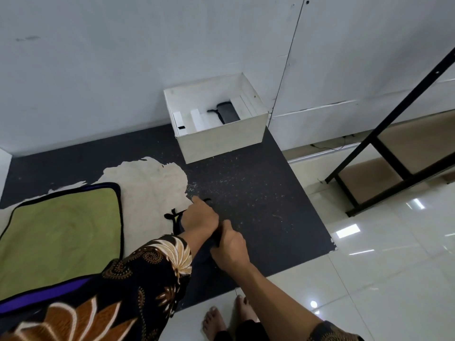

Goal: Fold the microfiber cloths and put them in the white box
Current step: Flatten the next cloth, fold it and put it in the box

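The right hand's (pixel 230 247) grip is clenched: curled fingers pinch a fold of a dark cloth (pixel 177 223) just below the centre of the frame. The left hand (pixel 200 217) touches it from the upper left, pressing on the same cloth with its index finger stretched out; its other fingers are hidden. The cloth lies under and between both hands on a dark mat (pixel 258 193) on the floor, and a knotted black loop pokes out to the left of the left hand. The white box (pixel 221 141) stands open in the upper centre, well apart from the hands, with a folded dark cloth (pixel 229 113) inside. A green cloth (pixel 59 232) with a dark border lies at the left.
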Tool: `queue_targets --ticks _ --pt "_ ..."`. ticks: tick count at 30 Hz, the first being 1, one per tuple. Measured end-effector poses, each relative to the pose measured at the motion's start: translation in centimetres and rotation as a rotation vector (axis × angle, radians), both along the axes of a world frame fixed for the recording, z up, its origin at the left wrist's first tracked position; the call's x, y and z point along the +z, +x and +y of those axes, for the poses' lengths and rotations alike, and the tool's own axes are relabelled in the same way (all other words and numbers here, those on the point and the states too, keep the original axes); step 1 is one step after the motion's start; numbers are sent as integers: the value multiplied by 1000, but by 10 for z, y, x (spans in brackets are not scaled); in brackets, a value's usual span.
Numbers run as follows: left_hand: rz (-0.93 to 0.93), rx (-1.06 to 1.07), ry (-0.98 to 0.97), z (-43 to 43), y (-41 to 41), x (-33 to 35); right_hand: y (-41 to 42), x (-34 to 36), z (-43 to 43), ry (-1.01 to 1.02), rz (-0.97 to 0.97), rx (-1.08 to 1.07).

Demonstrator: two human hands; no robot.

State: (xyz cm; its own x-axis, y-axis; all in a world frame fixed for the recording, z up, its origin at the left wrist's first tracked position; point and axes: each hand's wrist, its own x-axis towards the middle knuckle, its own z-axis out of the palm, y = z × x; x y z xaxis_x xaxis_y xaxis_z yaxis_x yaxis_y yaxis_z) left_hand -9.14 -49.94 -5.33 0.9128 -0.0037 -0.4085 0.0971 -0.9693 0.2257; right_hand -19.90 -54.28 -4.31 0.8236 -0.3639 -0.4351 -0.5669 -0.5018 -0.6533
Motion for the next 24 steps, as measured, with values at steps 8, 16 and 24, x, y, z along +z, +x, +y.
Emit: queue_targets --ticks 8,16,24 --pt "131 130 -352 37 17 4 -3 -1 12 -214 -33 32" --pt "288 499 -754 91 30 7 -14 -6 45 -501 -265 276" --pt "267 423 -663 123 31 -5 -21 -18 64 -527 -167 537"
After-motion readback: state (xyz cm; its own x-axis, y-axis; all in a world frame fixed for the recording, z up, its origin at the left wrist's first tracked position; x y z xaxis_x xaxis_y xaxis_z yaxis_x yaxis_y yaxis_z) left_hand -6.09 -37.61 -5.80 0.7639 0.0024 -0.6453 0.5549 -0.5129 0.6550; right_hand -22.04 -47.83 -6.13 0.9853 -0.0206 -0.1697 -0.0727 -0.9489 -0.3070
